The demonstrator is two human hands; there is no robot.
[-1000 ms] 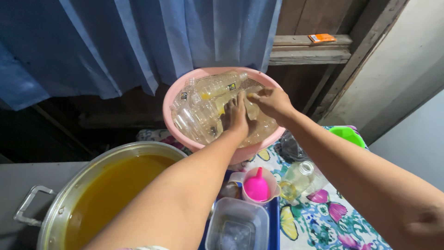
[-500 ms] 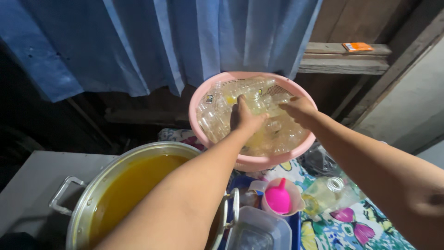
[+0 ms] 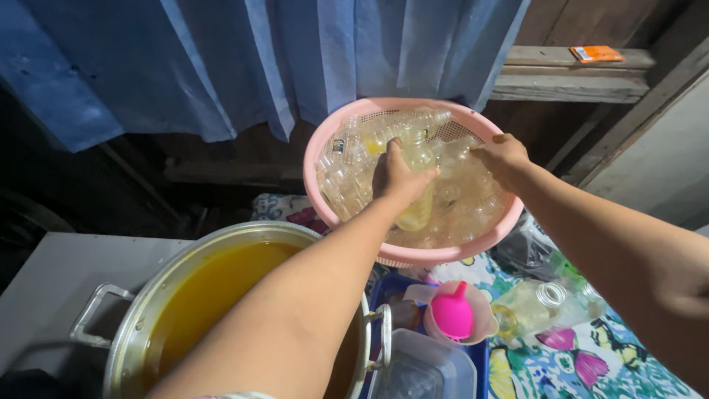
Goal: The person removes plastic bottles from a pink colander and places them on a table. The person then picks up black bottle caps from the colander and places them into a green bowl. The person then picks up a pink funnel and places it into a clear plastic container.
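Two bare hands reach into one round pink basket [image 3: 334,137] with a mesh wall, heaped with empty clear plastic bottles [image 3: 458,210]. Left hand [image 3: 399,181]: fingers curled closed around a single clear bottle [image 3: 417,151], which stands roughly upright near the middle of the heap. Right hand [image 3: 504,155]: rests on the bottles at the basket's right side, fingers bent downward; whether it grips anything cannot be told. Behind the basket hangs a blue curtain [image 3: 221,59]. Below left, a large metal pot [image 3: 148,310] with side handles, filled with an orange-yellow liquid [image 3: 214,288]. Below the basket, a pink funnel [image 3: 452,312] sits in a small pink cup, beside a clear lidded container [image 3: 425,369] and a glass jar [image 3: 528,307] lying on a flowered cloth [image 3: 569,362].
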